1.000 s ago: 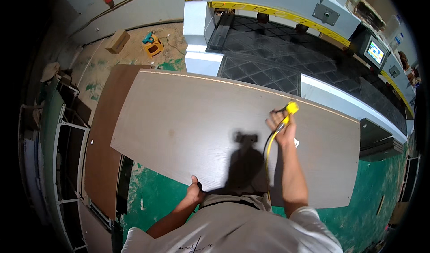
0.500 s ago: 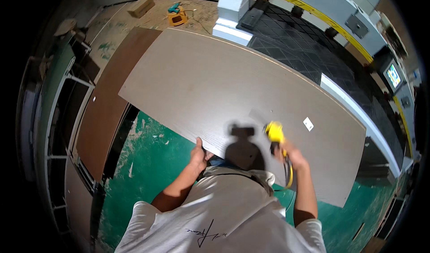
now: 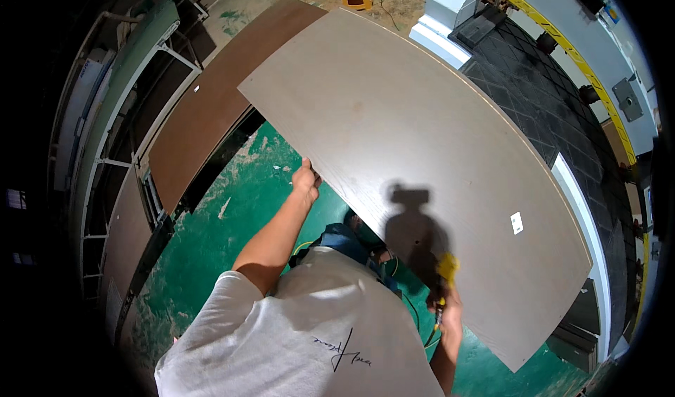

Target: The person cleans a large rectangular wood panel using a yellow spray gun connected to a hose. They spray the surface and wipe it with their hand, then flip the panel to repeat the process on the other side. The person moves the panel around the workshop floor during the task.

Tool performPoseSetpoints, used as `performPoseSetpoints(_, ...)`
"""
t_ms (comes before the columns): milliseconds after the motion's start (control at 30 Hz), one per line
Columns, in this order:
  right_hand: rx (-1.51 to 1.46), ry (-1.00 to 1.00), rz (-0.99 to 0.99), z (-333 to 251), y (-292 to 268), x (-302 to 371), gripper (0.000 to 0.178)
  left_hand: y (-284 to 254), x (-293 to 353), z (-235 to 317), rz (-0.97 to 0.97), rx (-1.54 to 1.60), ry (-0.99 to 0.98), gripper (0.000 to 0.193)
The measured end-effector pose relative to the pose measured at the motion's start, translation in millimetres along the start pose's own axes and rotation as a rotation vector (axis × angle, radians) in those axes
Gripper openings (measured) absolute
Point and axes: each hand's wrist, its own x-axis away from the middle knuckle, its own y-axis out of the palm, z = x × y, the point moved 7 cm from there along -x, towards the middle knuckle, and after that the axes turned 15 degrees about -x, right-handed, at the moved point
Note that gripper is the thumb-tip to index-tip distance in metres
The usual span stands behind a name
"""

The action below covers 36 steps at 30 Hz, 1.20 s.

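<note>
Now the left hand fingers grip the near edge of the grey board; the right hand fingers are closed around a yellow tool at that same edge.

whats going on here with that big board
A person in a white t-shirt is handling a large grey-brown board. The left hand grips the board's near edge, fingers curled over it. The right hand is at the same edge further right, holding a yellow tool. The board hangs over a green floor, with a brown panel to the left.
</note>
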Motion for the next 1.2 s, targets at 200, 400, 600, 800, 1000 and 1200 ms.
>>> performPoseSetpoints(200,0.647,0.008,-0.254,7,201,-65,0.052,-16,-40,34,0.091,0.073,-0.007,0.037)
performPoseSetpoints(400,0.973,0.012,-0.351,24,341,-136,0.05,-56,-127,93,0.281,0.049,0.056,0.048)
performPoseSetpoints(600,0.993,0.033,-0.416,43,463,-242,0.05,-97,-227,206,0.266,0.306,0.235,0.054)
performPoseSetpoints(800,1.223,0.013,-0.572,53,616,-313,0.053,-141,-320,284,0.188,0.378,0.191,0.054)
performPoseSetpoints(1000,1.316,-0.015,-0.544,48,674,-346,0.051,-140,-322,317,0.41,0.298,0.407,0.045)
performPoseSetpoints(1200,1.389,-0.013,-0.486,15,684,-383,0.045,-115,-266,362,0.619,-0.651,0.784,0.04)
